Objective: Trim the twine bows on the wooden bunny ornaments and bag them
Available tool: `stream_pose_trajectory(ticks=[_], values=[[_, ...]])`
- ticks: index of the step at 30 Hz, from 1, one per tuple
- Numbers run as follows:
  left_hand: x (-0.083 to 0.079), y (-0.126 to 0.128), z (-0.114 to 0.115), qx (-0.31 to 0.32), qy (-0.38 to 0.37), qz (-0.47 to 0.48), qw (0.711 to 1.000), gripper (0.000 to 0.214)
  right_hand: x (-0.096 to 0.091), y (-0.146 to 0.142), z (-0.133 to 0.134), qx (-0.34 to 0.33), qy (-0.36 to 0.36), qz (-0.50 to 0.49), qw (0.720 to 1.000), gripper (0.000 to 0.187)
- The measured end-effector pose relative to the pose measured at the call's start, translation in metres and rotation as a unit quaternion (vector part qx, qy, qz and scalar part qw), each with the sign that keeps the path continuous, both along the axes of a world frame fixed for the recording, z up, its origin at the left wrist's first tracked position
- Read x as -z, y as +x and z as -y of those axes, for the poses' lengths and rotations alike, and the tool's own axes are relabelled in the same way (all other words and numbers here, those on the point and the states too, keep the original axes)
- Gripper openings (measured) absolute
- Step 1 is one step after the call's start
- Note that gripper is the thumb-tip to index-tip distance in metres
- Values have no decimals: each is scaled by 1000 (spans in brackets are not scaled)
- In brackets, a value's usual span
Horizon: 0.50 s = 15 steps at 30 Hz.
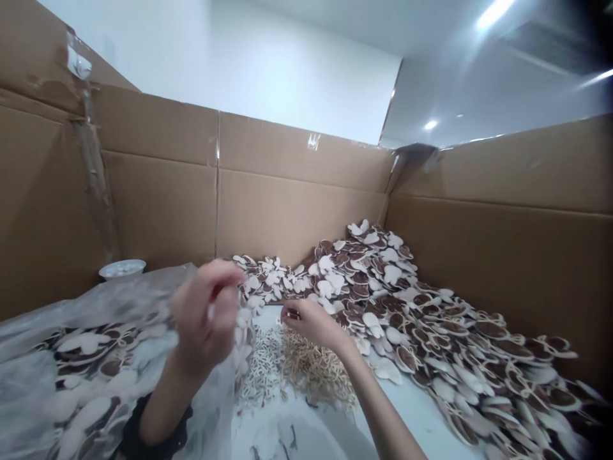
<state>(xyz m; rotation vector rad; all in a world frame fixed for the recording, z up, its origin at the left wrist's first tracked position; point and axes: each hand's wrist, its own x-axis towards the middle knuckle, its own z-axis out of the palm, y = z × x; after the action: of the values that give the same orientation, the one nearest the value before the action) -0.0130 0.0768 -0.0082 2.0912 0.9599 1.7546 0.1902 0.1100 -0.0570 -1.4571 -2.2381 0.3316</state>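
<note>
My left hand (205, 316) is raised above a clear plastic bag on the left, its fingers curled closed and slightly smeared by motion. A hint of white shows between thumb and fingers, too small to name. Over the middle of the white work surface, my right hand (313, 324) is closed in a pinch; what its fingertips hold, if anything, cannot be made out. Just below it lies a heap of small beige pieces (318, 370). Beside that heap is a pile of small white pieces (262, 367), shaped like little letters or loops.
Flat brown-and-white cutouts (368, 281) are piled at the back and right. More lie in or under the plastic bag (153, 294). A white bowl (122, 269) stands at the far left. Cardboard walls (297, 204) enclose the white surface (407, 409).
</note>
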Motion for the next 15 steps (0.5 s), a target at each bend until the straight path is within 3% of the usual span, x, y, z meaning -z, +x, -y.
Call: stream_pose_trajectory(ticks=[3, 5, 9, 15], values=[[-4, 14, -13, -57, -124, -134, 982, 32, -17, -7, 2, 10, 43, -23, 999, 15], [-2, 23, -21, -55, -187, -199, 960, 38, -26, -12, 5, 17, 72, -35, 997, 14], [7, 31, -26, -24, -210, -213, 954, 38, -35, -19, 14, 43, 114, -57, 991, 11], [15, 29, -31, 25, -228, -201, 953, 40, -34, -17, 15, 56, 123, -100, 986, 11]])
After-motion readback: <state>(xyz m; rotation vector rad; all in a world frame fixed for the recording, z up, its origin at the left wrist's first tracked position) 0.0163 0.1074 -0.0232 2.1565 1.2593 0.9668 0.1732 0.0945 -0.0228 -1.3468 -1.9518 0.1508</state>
